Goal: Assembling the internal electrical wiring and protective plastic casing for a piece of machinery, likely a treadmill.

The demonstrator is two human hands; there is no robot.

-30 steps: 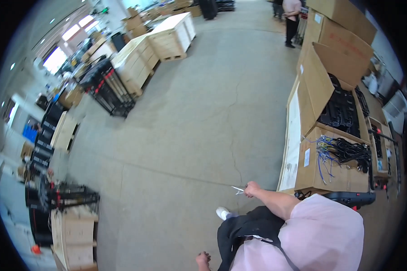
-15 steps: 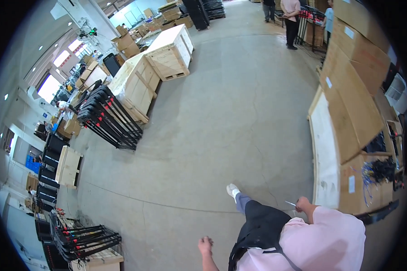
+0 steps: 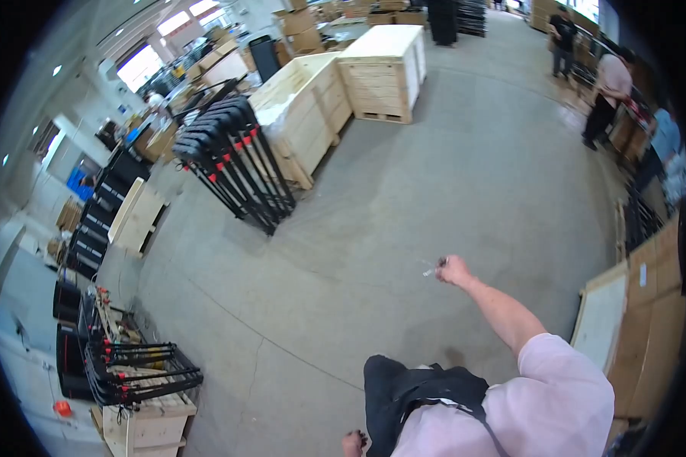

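My right hand (image 3: 453, 270) is stretched out ahead over the grey floor. Its fingers are closed on a small, thin, pale object (image 3: 427, 273), partly see-through and too blurred to name. Low in the picture, beside my dark apron (image 3: 427, 385), my left hand (image 3: 353, 442) hangs with its fingers curled in. Whether anything lies inside those fingers is hidden. Neither hand touches any of the surrounding goods.
Black frames with red parts (image 3: 236, 160) stand in a row by an open wooden crate (image 3: 301, 141). More black frames (image 3: 149, 365) lie on a wooden crate at the lower left. Cardboard (image 3: 652, 335) is stacked at the right. Several people stand at the far right.
My right hand has swung forward and left from beside my body, still gripping the thin pale thing. My left hand has dropped lower. The view has turned right.
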